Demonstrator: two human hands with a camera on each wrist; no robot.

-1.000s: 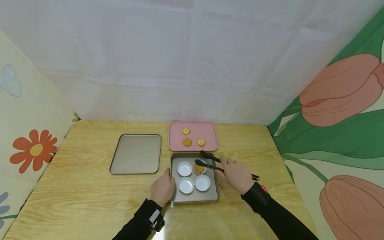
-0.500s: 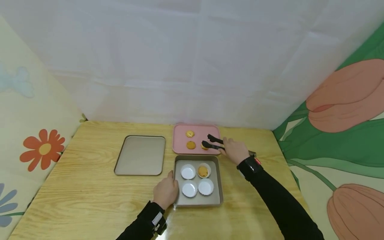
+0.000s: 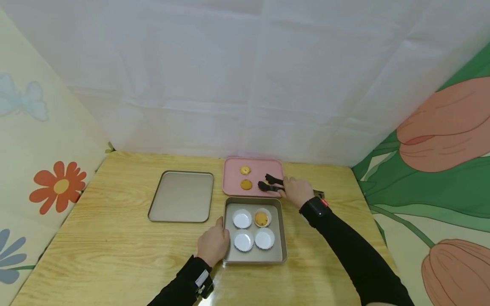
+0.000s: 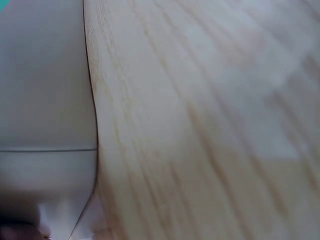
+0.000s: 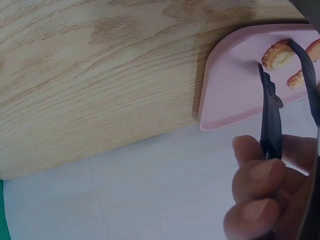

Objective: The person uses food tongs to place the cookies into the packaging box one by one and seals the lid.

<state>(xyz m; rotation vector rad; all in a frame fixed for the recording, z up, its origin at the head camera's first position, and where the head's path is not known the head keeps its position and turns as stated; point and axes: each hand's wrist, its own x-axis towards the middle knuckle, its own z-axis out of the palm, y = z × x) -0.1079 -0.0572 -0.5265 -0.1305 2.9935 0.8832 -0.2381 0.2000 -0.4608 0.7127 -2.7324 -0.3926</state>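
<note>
My left hand (image 3: 213, 243) grips the left side of a square metal baking pan (image 3: 283, 238). The pan holds several white fluted paper cups; one at the far right contains a round golden cookie (image 3: 261, 219). In the left wrist view, the pan's wall (image 4: 47, 100) fills the left side. Black tongs (image 3: 276, 188) are held in my right hand (image 3: 299, 192) over the right part of a pink tray (image 3: 229, 187). In the right wrist view, the parted tong tips stand on either side of a cookie (image 5: 279, 55). Two more cookies lie left of the tongs, one a flat cookie (image 3: 246, 184).
A flat metal tray or lid (image 3: 181, 197) lies on the wooden table (image 3: 115, 238), left of the pan. The pink tray sits close behind the pan. A white cloth (image 3: 172, 76) rises at the table's back edge, with flower-print cloths at both sides.
My right hand carried the tongs from over the pan's filled cup to the pink tray, and the tips came around a cookie there. My left hand stayed at the pan's side.
</note>
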